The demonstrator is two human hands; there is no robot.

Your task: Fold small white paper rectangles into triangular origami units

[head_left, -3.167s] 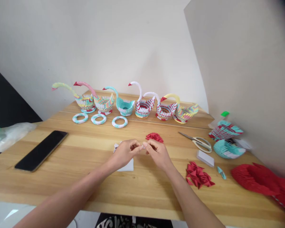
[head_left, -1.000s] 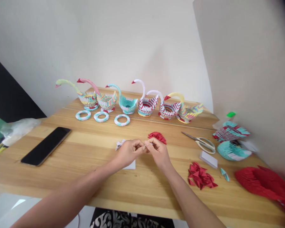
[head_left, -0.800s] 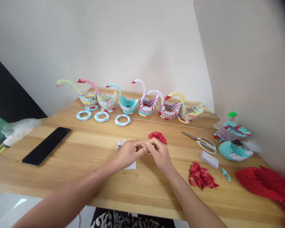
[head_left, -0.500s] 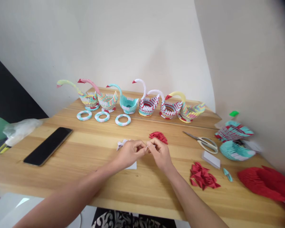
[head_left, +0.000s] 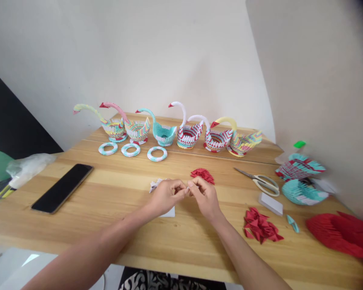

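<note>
My left hand [head_left: 165, 196] and my right hand [head_left: 206, 196] meet fingertip to fingertip over the wooden table [head_left: 115, 193], pinching a small white folded paper piece [head_left: 188, 188] between them. Most of that piece is hidden by my fingers. Under my left hand lies a white paper sheet [head_left: 168, 212], and a few white folded bits [head_left: 154, 184] show just beyond it. A small pile of red folded pieces [head_left: 202, 175] sits right behind my right hand.
Several paper swans [head_left: 184, 131] stand in a row at the back, with three paper rings [head_left: 130, 149] before them. A phone [head_left: 62, 187] lies left. Scissors [head_left: 261, 181], white paper stack [head_left: 270, 203], red pieces [head_left: 261, 230], teal models [head_left: 302, 179] and a red model [head_left: 341, 233] lie right.
My hands stay together at the same spot with only small finger movements on the paper piece. The view has shifted slightly.
</note>
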